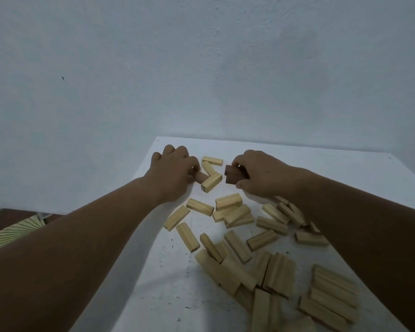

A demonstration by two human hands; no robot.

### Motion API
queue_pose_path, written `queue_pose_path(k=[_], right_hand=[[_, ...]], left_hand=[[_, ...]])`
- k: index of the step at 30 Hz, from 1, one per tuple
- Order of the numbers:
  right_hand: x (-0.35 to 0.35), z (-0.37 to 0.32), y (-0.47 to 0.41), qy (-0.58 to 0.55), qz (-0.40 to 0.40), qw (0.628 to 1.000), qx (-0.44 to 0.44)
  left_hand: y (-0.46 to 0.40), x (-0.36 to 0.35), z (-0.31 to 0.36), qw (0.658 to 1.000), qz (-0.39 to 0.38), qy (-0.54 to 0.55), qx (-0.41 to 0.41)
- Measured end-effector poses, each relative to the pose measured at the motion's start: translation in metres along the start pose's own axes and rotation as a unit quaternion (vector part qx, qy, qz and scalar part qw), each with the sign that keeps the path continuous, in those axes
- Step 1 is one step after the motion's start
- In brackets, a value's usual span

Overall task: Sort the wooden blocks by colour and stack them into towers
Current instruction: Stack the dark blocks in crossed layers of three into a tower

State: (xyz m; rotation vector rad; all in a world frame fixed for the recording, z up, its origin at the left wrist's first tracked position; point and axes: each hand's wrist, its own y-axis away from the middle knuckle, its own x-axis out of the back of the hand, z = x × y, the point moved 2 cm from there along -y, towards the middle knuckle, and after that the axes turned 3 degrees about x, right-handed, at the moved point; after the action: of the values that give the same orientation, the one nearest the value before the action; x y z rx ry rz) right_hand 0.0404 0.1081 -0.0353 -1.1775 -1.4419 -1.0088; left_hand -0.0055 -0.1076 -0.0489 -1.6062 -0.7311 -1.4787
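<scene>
Many pale wooden blocks [228, 201] lie scattered over the white table [173, 283]. My right hand [261, 174] grips dark brown blocks [231, 177] near the table's far middle, their ends sticking out to the left. My left hand [174, 172] is curled at the far left edge, and a brownish block [201, 178] pokes out from under its fingers. That block touches a pale block [211, 182]. Two more pale blocks [212, 161] lie between my hands.
A plain white wall rises right behind the table. Tiled floor [12, 230] shows at the lower left past the table's left edge. A dense heap of pale blocks [273, 271] fills the near right part of the table.
</scene>
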Motion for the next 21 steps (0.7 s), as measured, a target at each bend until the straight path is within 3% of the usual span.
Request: queue_pose_path(k=[6,10,14,21], right_hand=[[0.026,-0.002,0.047,-0.124,0.141,0.981,-0.058],[0.043,-0.021,0.108,-0.174,0.185,0.962,-0.100],[0.047,-0.039,0.188,-0.198,0.199,0.949,-0.144],[0.021,-0.033,0.317,-0.211,0.198,0.926,-0.241]], left_hand=[[0.026,0.023,0.001,0.997,0.014,0.024,0.070],[0.061,0.054,0.029,0.982,0.045,0.161,0.086],[0.116,0.084,0.091,0.938,0.072,0.325,0.092],[0.196,0.079,0.205,0.895,0.042,0.438,0.069]])
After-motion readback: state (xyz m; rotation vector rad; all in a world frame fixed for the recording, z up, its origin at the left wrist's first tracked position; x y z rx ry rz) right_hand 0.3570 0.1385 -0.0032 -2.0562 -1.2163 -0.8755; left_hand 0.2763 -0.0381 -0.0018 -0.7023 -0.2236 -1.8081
